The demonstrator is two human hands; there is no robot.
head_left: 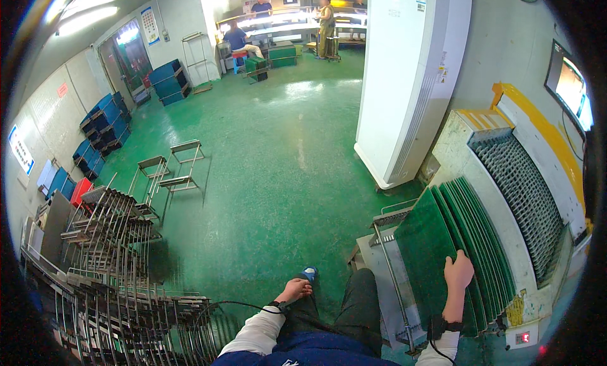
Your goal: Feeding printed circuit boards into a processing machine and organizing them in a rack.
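Observation:
At the lower right, my right hand (459, 276) is closed at the upper edge of a flat green board (432, 255), its thumb on the near-left side. Several more green boards (475, 230) stand upright behind it in a close row. They rest in a metal rack (393, 284) with thin rods. My left hand (294, 291) hangs in front of my legs with its fingers curled in; nothing shows in it. A dark band circles each wrist, and a black cable (243, 304) runs from the left one.
A machine with a ribbed conveyor bed (521, 205) stands beside the boards. Ahead rises a tall white cabinet (404, 81). Metal racks (114, 290) crowd the lower left, with blue bins (104, 122) along the wall. People (325, 24) are at lit benches far off.

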